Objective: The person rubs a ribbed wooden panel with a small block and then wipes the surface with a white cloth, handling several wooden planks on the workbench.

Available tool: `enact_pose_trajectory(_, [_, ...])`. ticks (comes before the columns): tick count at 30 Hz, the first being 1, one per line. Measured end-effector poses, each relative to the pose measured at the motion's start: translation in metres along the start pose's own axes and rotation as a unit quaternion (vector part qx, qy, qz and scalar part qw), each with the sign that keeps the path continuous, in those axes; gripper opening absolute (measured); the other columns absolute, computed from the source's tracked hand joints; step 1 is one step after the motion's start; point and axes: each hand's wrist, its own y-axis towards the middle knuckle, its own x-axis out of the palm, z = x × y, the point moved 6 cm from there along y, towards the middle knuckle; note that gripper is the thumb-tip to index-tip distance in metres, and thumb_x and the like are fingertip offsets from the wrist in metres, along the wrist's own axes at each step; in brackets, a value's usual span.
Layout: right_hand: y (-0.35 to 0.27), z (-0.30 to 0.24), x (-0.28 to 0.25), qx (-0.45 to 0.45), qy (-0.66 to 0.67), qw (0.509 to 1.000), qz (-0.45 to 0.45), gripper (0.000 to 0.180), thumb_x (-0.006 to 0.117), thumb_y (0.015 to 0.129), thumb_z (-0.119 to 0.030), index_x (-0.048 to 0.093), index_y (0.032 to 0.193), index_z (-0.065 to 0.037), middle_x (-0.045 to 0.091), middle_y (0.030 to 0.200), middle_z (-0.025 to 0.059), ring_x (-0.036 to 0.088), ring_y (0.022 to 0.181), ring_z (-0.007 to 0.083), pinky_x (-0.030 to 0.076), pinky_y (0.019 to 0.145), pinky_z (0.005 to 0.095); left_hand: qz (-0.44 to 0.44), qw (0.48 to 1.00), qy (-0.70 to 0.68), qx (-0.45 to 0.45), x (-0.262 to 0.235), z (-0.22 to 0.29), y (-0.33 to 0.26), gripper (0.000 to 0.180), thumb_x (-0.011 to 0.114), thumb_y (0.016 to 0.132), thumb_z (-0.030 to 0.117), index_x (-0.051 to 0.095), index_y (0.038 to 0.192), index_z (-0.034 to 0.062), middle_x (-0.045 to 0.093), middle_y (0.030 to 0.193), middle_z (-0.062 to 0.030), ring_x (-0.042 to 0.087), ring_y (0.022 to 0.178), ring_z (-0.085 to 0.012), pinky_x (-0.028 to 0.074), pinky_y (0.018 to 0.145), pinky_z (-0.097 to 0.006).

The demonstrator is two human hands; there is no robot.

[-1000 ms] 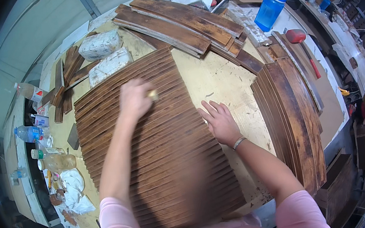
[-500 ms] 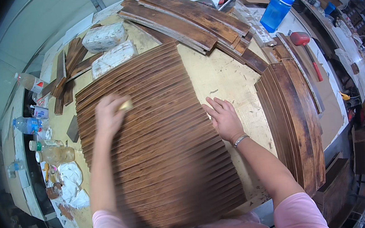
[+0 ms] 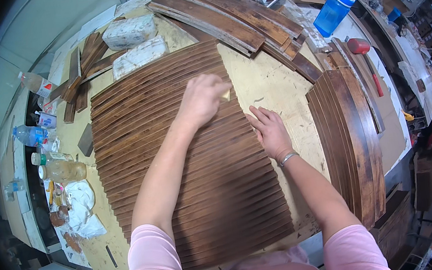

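A small pale pad (image 3: pixel 226 95) is pressed onto the overlapping dark wooden slats (image 3: pixel 175 156) laid across the tabletop (image 3: pixel 268 77), gripped under the curled left hand (image 3: pixel 202 100). The right hand (image 3: pixel 271 132) is laid flat, fingers spread, holding nothing, on the slats' right edge. Stacked planks (image 3: pixel 351 134) are seen further right.

The left hand (image 3: pixel 202 100) hides most of a small pale pad (image 3: pixel 226 95); its kind is unclear.

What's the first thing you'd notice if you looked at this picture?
A big sheet of dark brown wooden slats laid side by side fills the middle of the table. The left hand presses a small pale pad on the slats near their right edge, and the right hand rests flat at that edge. A bright blue bottle stands at the far right.
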Motion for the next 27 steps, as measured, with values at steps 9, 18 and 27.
enact_pose_trajectory(9, [-0.005,0.009,-0.003,0.016,0.007,1.0,0.009,0.054,0.061,0.087,-0.007,0.062,0.139,-0.021,0.052,0.153,0.0043,0.047,0.139,0.0273,0.032,0.121,0.0462,0.121,0.988,0.057,-0.071,-0.03,-0.009,-0.012,0.031,0.068,0.079,-0.002,0.079,0.104,0.0132,0.069,0.106,-0.0052,0.062,0.106,-0.0236,0.05,0.094,-0.042])
enact_pose_trajectory(18, [-0.004,0.007,-0.003,0.003,0.008,1.0,0.016,0.052,0.061,0.087,-0.007,0.062,0.138,-0.017,0.052,0.152,0.0052,0.048,0.138,0.0289,0.033,0.12,0.0483,0.098,0.995,0.006,-0.034,0.004,0.008,0.012,0.037,0.065,0.078,0.0,0.078,0.111,0.0105,0.067,0.103,-0.0076,0.059,0.103,-0.0278,0.047,0.093,-0.043])
enact_pose_trajectory(27, [-0.004,0.003,-0.003,-0.011,-0.002,1.0,0.021,0.052,0.062,0.086,-0.008,0.062,0.138,-0.015,0.053,0.151,0.0069,0.048,0.137,0.0294,0.034,0.118,0.0496,0.056,0.997,0.036,0.047,0.024,0.03,0.037,0.036,0.068,0.073,-0.003,0.078,0.104,0.0133,0.066,0.105,-0.0078,0.058,0.106,-0.0273,0.044,0.092,-0.041])
